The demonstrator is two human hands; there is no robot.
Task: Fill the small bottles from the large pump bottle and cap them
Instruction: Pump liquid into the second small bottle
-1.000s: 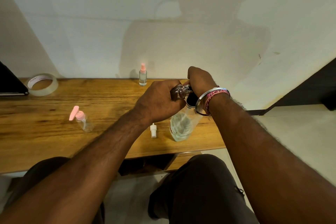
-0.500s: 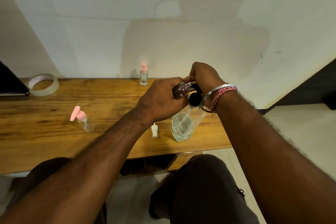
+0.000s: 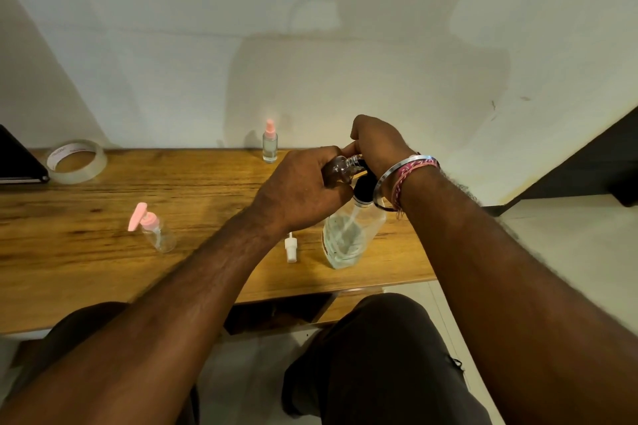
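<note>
While the left hand (image 3: 297, 193) gripped a small clear bottle (image 3: 340, 169) tilted at the pump head, the right hand (image 3: 378, 145) curled over the large pump bottle (image 3: 348, 238) on the counter (image 3: 86, 252). White cap (image 3: 291, 248) lay beside it.

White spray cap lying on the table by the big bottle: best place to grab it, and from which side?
Pinch the white spray cap across its wider collar, fingers coming straight down from above. It lies flat on the wooden table, thin nozzle end pointing away from the person, so the collar is the widest part. The large pump bottle stands close to its right; the left side is freer.
</note>
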